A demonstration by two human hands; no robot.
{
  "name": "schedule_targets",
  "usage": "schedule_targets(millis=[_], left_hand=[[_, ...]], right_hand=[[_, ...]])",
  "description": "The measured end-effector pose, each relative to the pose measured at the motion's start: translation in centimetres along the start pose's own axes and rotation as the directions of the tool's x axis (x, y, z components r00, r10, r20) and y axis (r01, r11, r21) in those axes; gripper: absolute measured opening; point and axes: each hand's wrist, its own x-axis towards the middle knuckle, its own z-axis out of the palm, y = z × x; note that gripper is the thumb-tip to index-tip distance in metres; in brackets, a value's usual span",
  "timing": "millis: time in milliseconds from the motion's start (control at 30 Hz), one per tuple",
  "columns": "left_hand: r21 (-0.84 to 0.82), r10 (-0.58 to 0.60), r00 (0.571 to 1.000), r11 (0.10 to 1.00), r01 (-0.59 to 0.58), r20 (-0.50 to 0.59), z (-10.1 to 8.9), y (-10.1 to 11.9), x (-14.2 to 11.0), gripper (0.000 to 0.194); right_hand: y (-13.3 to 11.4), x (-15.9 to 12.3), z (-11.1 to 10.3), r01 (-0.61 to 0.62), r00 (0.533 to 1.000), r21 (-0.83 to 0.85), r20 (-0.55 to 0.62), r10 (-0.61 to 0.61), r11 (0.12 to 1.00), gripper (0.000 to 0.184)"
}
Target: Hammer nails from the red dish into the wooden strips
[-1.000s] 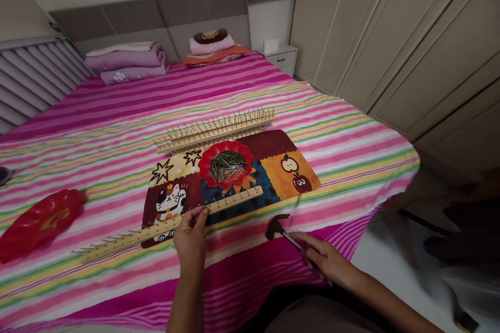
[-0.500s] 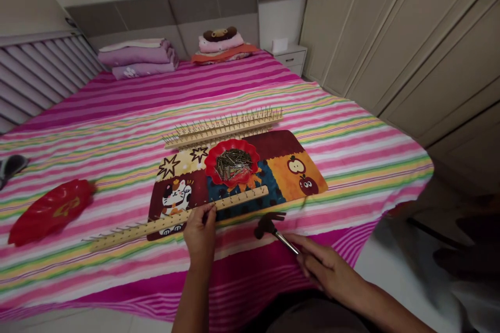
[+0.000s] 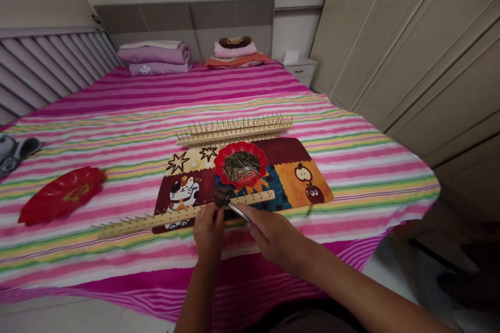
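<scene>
My right hand [image 3: 275,234] is wrapped round the shiny handle of a claw hammer [image 3: 239,212]. Its dark head, slightly blurred, is over the wooden strip [image 3: 172,216], right by the fingers of my left hand [image 3: 209,229]. Those fingers are pinched together at the strip's near edge; what they hold is hidden. Nails stand up in a row along the strip, which lies slanted across a patterned mat [image 3: 300,187]. Just beyond, a red scalloped bowl [image 3: 219,170] holds a heap of loose nails [image 3: 242,165].
Behind the bowl lie wooden strips [image 3: 234,135] bristling with nails. A red plastic dish [image 3: 58,195] rests to the left on the striped bedspread [image 3: 128,166], near a dark grey object [image 3: 27,148]. Folded bedding [image 3: 156,57] sits by the headboard; wardrobe doors [image 3: 390,36] stand at right.
My right hand has brought the hammer up and left, from beside the mat to over the strip by my left fingers. The left hand keeps its pinch at the strip. The view has shifted slightly.
</scene>
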Motion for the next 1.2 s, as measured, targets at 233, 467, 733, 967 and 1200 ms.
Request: schedule_targets(millis=[233,467,733,967,1200], left_hand=[[0.000,0.019,1.000,1.000,-0.019,-0.001,0.2,-0.2,0.0,0.012],[-0.002,0.028,0.998,1.000,-0.029,-0.050,-0.1,0.0,-0.4,0.017],[0.118,0.149,0.988,0.981,-0.154,0.051,-1.2,5.1,4.3,0.019],[0.380,0.048,0.874,0.888,-0.259,0.484,3.9,8.7,10.7,0.022],[0.487,-0.061,0.822,0.829,-0.275,0.567,5.9,8.9,12.1,0.025]], right_hand=[[-0.8,-2.9,-1.7,-0.061,0.998,0.159,-0.008,0.064,0.985,0.048],[5.3,-10.0,-1.2,-0.321,0.947,0.296,0.095,0.306,0.900,0.046],[10.2,-13.9,1.3,-0.568,0.768,0.519,0.057,0.638,0.638,0.046],[10.3,-13.4,1.5,-0.620,0.721,0.599,0.179,0.669,0.508,0.056],[10.1,-13.4,1.2,-0.606,0.736,0.602,0.176,0.653,0.520,0.048]])
